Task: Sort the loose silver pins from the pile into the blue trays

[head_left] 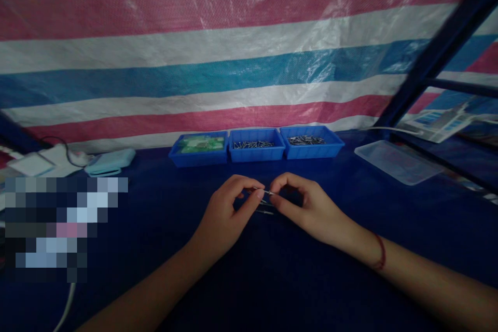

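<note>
My left hand (225, 212) pinches a thin, silvery metal pin (266, 193) between thumb and fingertips. At the pin's right end, the thumb and forefinger of my right hand (311, 210) are closed on it too. Its exact kind is too small to make out, and the fingertips cover part of it. Just beneath, a few similar slender metal pieces (265, 212) lie on the dark blue tabletop (249, 280), partly hidden by my left hand.
Beyond my hands stand three blue bins: the left bin (198, 160) holds greenish packets; the middle bin (257, 154) and right bin (314, 152) hold small metal pieces. A translucent lid (397, 162) lies right, a light-blue case (110, 161) left. Striped sheeting (233, 78) hangs behind.
</note>
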A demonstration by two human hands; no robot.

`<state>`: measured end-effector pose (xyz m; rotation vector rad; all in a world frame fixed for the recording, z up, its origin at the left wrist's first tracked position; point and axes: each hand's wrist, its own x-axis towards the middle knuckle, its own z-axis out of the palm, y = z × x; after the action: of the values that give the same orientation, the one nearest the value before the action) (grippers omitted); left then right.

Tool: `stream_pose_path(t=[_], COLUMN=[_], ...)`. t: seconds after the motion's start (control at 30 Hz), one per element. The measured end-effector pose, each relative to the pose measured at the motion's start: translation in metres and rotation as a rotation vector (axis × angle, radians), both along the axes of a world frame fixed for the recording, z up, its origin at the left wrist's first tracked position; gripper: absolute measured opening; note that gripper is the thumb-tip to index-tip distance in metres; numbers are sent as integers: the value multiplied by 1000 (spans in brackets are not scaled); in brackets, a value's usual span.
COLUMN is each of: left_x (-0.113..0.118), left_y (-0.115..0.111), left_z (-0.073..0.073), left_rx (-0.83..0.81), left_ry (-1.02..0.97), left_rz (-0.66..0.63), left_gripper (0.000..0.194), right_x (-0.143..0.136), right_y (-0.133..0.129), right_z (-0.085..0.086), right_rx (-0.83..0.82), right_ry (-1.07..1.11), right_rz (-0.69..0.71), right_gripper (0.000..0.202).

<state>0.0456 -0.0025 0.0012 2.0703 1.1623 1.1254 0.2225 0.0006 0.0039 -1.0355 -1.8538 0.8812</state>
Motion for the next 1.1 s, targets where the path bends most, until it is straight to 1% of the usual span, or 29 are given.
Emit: stream_pose_path(t=[0.1,0.2,0.37,0.43,0.47,0.5,0.6,0.67,0.73,0.77,0.8,0.83,0.87,0.93,1.0,1.03,1.1], left_x=[-1,-1,1,1,1,0,-5,-9,-13,-15,-16,-16,-17,-16,-15,-14,-13], left_y=[1,2,0,-1,-1,-1,1,4,6,7,8,8,7,6,5,5,5], left_z=[-3,-6,-7,-5,-4,-3,-3,-6,-10,-11,-13,-13,-14,-13,-12,-11,-11], left_rx=[10,-3,34,40,37,31,13,27,57,72,81,87,93,102,106,106,103], left_ry=[2,24,72,75,78,89,211,348,482,537,581,612,631,644,638,630,616], left_rz=[31,37,-9,-8,4,17,25,-10,-47,-58,-65,-70,-75,-81,-83,-80,-75], left_gripper=[9,10,13,14,15,18,27,29,31,33,33,31,28,22,16,15,13], right_x=[2,3,5,7,10,15,38,59,76,81,83,82,78,63,44,35,21], right_y=[1,-1,-7,-5,-2,3,30,50,66,70,71,68,64,48,31,23,12], right_z=[1,2,10,15,18,20,25,24,21,19,18,18,17,18,16,14,8], right_rx=[63,129,331,415,458,504,656,718,664,634,608,595,588,557,453,423,351], right_ry=[43,46,-114,-163,-173,-176,-192,-293,-546,-623,-674,-682,-658,-584,-568,-584,-632], right_rz=[-47,-56,-44,-78,-125,-201,-537,-717,-740,-755,-742,-711,-649,-420,-130,-29,98], right_gripper=[1,2,2,5,6,7,10,15,20,23,24,25,24,21,19,19,21])
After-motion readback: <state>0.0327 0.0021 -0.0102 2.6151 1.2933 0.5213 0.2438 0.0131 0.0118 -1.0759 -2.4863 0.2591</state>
